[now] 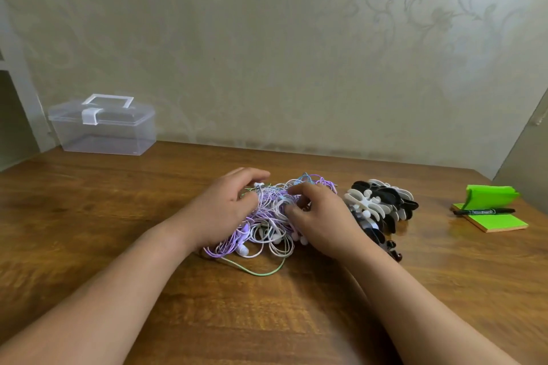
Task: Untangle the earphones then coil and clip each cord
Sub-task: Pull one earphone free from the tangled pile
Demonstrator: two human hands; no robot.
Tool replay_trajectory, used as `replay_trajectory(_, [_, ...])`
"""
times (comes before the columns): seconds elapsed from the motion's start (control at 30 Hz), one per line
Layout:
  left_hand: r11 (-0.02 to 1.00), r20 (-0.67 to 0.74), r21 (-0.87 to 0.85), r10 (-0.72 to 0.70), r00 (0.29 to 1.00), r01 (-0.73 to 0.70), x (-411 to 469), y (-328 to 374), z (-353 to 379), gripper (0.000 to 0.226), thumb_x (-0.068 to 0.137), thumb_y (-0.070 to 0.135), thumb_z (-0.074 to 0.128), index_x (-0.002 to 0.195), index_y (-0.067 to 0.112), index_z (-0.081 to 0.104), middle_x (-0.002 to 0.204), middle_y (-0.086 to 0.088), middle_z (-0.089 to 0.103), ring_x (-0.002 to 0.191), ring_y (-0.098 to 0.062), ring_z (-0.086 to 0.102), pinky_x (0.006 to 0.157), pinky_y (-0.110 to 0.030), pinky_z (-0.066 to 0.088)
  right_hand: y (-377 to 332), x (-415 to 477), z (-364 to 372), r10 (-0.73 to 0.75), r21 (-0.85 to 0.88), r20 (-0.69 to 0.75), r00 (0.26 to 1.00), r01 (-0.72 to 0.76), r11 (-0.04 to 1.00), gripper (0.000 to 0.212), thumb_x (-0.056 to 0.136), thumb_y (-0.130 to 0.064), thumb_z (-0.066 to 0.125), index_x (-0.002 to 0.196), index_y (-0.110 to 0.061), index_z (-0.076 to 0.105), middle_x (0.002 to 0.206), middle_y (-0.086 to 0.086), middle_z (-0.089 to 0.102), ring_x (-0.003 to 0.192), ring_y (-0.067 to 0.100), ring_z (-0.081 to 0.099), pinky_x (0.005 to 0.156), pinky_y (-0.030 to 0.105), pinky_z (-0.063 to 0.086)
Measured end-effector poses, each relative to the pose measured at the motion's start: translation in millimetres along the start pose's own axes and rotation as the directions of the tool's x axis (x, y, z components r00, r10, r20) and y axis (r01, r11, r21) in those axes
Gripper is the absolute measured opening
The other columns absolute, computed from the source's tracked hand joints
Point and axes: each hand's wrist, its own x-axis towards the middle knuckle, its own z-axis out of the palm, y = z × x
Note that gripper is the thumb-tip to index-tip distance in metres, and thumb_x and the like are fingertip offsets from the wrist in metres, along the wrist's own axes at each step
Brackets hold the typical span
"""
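A tangle of earphones [268, 216], with purple, white, pale blue and green cords, lies in the middle of the wooden surface [148, 246]. The left hand [225, 207] curls over its left side, fingers bent round cords near a white plug. The right hand [323, 222] digs in from the right, thumb and fingertips pinching strands at the heap's centre. One green cord [258, 273] loops out toward the near edge. A pile of black and white cord clips [382, 204] sits just beside the tangle on its right, touching the right wrist. A clear lidded storage box [103, 127] stands at the far left corner. Near the right edge lie green sticky notes [501, 221] with a black marker [483, 211] across them.
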Motion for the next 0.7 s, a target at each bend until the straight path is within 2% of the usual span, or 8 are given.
replay_trajectory(0.07, [1.0, -0.021, 0.005, -0.002, 1.0, 0.002, 0, 1, 4, 0.041, 0.103, 0.018, 0.051, 0.14, 0.034, 0.057, 0.135, 0.021, 0.057, 0.126, 0.01, 0.048, 0.103, -0.015, 0.039, -1, 4, 2, -0.015, -0.098, -0.006, 1.0, 0.014, 0.995, 0.02, 0.09, -0.038, 0.068, 0.109, -0.033, 0.072, 0.102, -0.006, 0.063, 0.07, 0.016, 0.067, 0.078, 0.039, 0.059])
replay_trajectory(0.17, [1.0, -0.071, 0.0, 0.029, 0.997, -0.029, 0, 1, 8, 0.039, 0.102, 0.017, 0.051, 0.137, 0.032, 0.059, 0.133, 0.02, 0.058, 0.125, 0.009, 0.05, 0.104, -0.016, 0.041, -1, 1, -7, -0.061, 0.011, -0.128, 0.99, 0.063, 0.998, 0.006, 0.091, -0.028, 0.072, 0.096, -0.032, 0.071, 0.103, -0.008, 0.059, 0.082, 0.011, 0.064, 0.073, 0.028, 0.05])
replay_trajectory(0.23, [0.999, -0.12, -0.003, 0.046, 0.992, -0.047, 0, 2, 10, 0.038, 0.102, 0.016, 0.052, 0.137, 0.03, 0.06, 0.132, 0.021, 0.057, 0.125, 0.011, 0.049, 0.101, -0.009, 0.038, -1, -2, -18, -0.06, 0.08, -0.21, 0.976, 0.079, 0.994, 0.007, 0.09, -0.025, 0.074, 0.094, -0.028, 0.069, 0.099, -0.008, 0.063, 0.088, 0.008, 0.062, 0.074, 0.027, 0.046])
replay_trajectory(0.3, [0.998, -0.137, -0.001, 0.058, 0.989, -0.059, 1, 5, 14, 0.037, 0.103, 0.016, 0.053, 0.135, 0.031, 0.06, 0.132, 0.022, 0.056, 0.125, 0.013, 0.046, 0.096, -0.002, 0.033, 0, -5, -30, 0.003, 0.176, -0.228, 0.974, 0.038, 0.984, 0.006, 0.089, -0.021, 0.073, 0.093, -0.022, 0.068, 0.09, -0.001, 0.068, 0.08, 0.009, 0.062, 0.071, 0.029, 0.048])
replay_trajectory(0.4, [0.998, -0.11, 0.018, 0.065, 0.992, -0.063, 1, 4, 19, 0.034, 0.103, 0.023, 0.054, 0.134, 0.034, 0.06, 0.132, 0.022, 0.056, 0.128, 0.008, 0.047, 0.106, -0.017, 0.039, 2, -10, -43, 0.083, 0.376, -0.206, 0.975, 0.001, 0.927, 0.006, 0.09, -0.015, 0.072, 0.093, -0.014, 0.067, 0.086, 0.011, 0.071, 0.065, 0.011, 0.057, 0.061, 0.025, 0.045])
replay_trajectory(0.53, [0.999, -0.063, 0.038, 0.034, 0.997, -0.032, 1, 6, 22, 0.034, 0.102, 0.041, 0.056, 0.136, 0.036, 0.06, 0.126, 0.027, 0.056, 0.125, 0.006, 0.049, 0.11, -0.034, 0.043, 9, -15, -54, 0.127, 0.47, -0.169, 0.977, -0.033, 0.882, 0.002, 0.094, -0.014, 0.072, 0.095, -0.015, 0.07, 0.086, 0.008, 0.076, 0.069, 0.013, 0.066, 0.07, 0.035, 0.052])
replay_trajectory(0.63, [0.982, -0.141, 0.14, 0.148, 0.979, -0.128, 4, 16, 26, 0.054, 0.095, 0.061, 0.046, 0.135, 0.029, 0.062, 0.131, 0.021, 0.058, 0.131, -0.004, 0.048, 0.115, -0.045, 0.037, 13, -16, -54, 0.148, 0.538, -0.099, 0.984, -0.072, 0.84, 0.006, 0.093, -0.009, 0.068, 0.097, -0.007, 0.064, 0.087, 0.019, 0.074, 0.072, 0.037, 0.074, 0.069, 0.054, 0.056])
replay_trajectory(0.7, [0.954, -0.147, 0.235, 0.221, 0.964, -0.183, 8, 27, 29, 0.066, 0.087, 0.072, 0.044, 0.136, 0.031, 0.062, 0.14, 0.018, 0.055, 0.138, -0.006, 0.042, 0.118, -0.043, 0.03, 10, -16, -54, 0.155, 0.629, -0.069, 0.986, -0.077, 0.774, 0.01, 0.093, 0.0, 0.062, 0.101, 0.004, 0.058, 0.092, 0.027, 0.073, 0.073, 0.042, 0.075, 0.068, 0.05, 0.061])
